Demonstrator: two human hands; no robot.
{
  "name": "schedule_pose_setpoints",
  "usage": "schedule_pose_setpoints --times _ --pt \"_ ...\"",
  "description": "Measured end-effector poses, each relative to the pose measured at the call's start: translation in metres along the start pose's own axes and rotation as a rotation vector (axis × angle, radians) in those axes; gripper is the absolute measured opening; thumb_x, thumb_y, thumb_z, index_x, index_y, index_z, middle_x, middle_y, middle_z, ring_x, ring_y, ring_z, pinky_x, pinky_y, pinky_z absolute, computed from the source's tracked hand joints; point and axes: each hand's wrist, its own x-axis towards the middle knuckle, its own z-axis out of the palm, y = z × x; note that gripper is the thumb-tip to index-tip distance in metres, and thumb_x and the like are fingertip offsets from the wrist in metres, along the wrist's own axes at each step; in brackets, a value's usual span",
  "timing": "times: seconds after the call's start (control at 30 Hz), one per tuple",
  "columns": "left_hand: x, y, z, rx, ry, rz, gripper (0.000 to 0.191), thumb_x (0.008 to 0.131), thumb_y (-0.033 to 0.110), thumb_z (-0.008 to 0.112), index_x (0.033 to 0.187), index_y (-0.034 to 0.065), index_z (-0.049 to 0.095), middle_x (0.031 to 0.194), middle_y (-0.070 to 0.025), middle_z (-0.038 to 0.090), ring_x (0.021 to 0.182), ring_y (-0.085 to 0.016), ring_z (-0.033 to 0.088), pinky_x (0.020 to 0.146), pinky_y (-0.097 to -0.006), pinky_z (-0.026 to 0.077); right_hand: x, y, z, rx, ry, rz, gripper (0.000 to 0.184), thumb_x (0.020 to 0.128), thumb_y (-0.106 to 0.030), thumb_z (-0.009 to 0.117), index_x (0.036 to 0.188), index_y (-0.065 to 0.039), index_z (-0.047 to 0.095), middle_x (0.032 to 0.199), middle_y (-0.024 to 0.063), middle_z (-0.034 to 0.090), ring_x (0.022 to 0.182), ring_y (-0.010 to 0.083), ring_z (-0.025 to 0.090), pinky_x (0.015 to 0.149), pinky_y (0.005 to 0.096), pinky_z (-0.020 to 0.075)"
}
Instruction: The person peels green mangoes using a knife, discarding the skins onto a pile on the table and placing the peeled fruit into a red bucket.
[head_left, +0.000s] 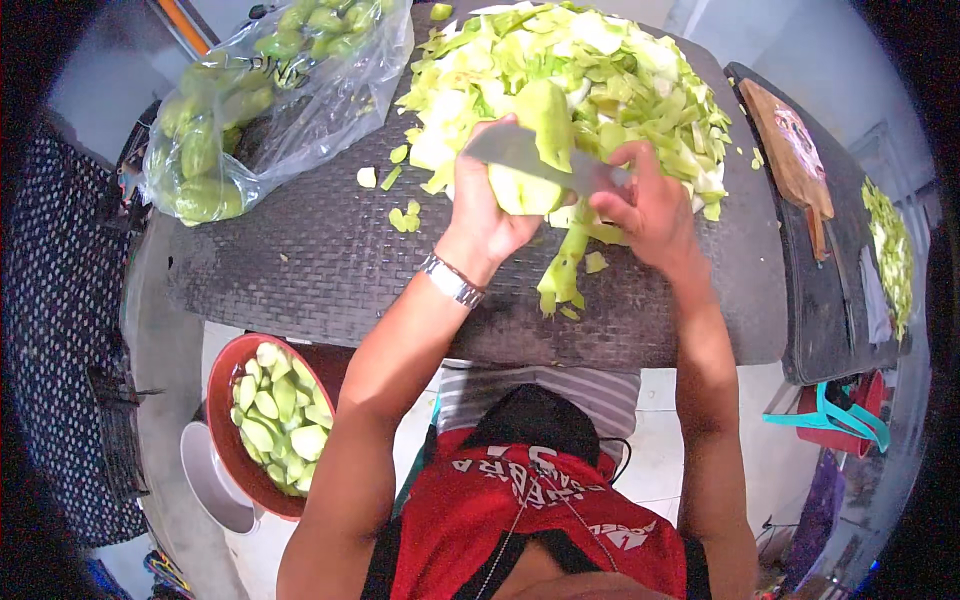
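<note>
My left hand (491, 214) grips a partly peeled green fruit (525, 193) from the left, above the woven-pattern table (315, 262). In my right hand (656, 214), slightly blurred, is a knife whose broad blade (517, 154) lies across the fruit, its tip towards my left hand. A rounded green piece (546, 124) shows just beyond the blade; whether it is still joined to the fruit I cannot tell. Behind both hands rises a large heap of pale and green peelings (637, 90). Below the knife, a clump of green peel (562, 274) rests near the table's front.
A clear plastic bag (322, 127) of whole green fruit lies at the back left. Low on the left, a red basin (217, 397) holds peeled pieces beside a grey container (201, 469). On the right-hand table (814, 300) are a wooden paddle board (780, 142) and more peelings (892, 262).
</note>
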Motion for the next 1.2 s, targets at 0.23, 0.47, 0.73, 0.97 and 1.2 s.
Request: schedule_pose_setpoints --times 0.23,0.47,0.73,0.97,1.2 --pt "-0.005 0.001 0.000 0.067 -0.069 0.023 0.046 0.095 0.042 0.042 0.121 0.0075 0.058 0.111 -0.0129 0.067 0.092 -0.030 0.067 0.072 -0.0472 0.056 0.006 0.007 0.001 0.087 0.026 0.087 0.062 0.083 -0.061 0.067 0.109 -0.008 0.047 0.064 0.0136 0.065 0.065 0.0356 0.069 0.057 0.0442 0.0517" --pt "-0.007 0.002 0.006 0.110 -0.188 0.029 0.047 0.092 0.040 0.044 0.121 0.0050 0.057 0.110 -0.0135 0.067 0.089 -0.033 0.067 0.071 -0.0469 0.056 0.013 0.015 0.001 0.152 0.048 0.037 0.058 0.083 -0.056 0.069 0.106 -0.007 0.048 0.063 0.0152 0.064 0.065 0.0350 0.069 0.057 0.0439 0.0509" --pt "-0.007 0.000 0.006 0.127 -0.158 -0.014 0.051 0.091 0.043 0.047 0.120 0.0028 0.058 0.105 -0.0147 0.067 0.086 -0.033 0.066 0.069 -0.0451 0.056 0.011 0.010 0.003 0.108 0.010 0.073 0.056 0.088 -0.058 0.063 0.106 -0.008 0.048 0.062 0.0138 0.062 0.061 0.0345 0.067 0.055 0.0432 0.0499" --pt "-0.002 -0.004 -0.012 0.013 -0.179 -0.051 0.049 0.096 0.042 0.041 0.120 0.0025 0.059 0.109 -0.0168 0.067 0.098 -0.033 0.067 0.078 -0.0458 0.056 0.015 -0.005 -0.001 0.152 -0.020 0.091 0.064 0.082 -0.064 0.065 0.108 -0.008 0.048 0.063 0.0136 0.064 0.061 0.0328 0.068 0.056 0.0431 0.0510" --pt "-0.002 -0.007 -0.013 0.125 -0.205 -0.072 0.048 0.093 0.040 0.045 0.121 0.0040 0.059 0.112 -0.0153 0.067 0.097 -0.031 0.067 0.077 -0.0480 0.057 0.019 0.005 -0.005 0.208 -0.018 0.069 0.066 0.082 -0.066 0.064 0.107 -0.007 0.048 0.064 0.0145 0.066 0.063 0.0341 0.069 0.058 0.0438 0.0528"
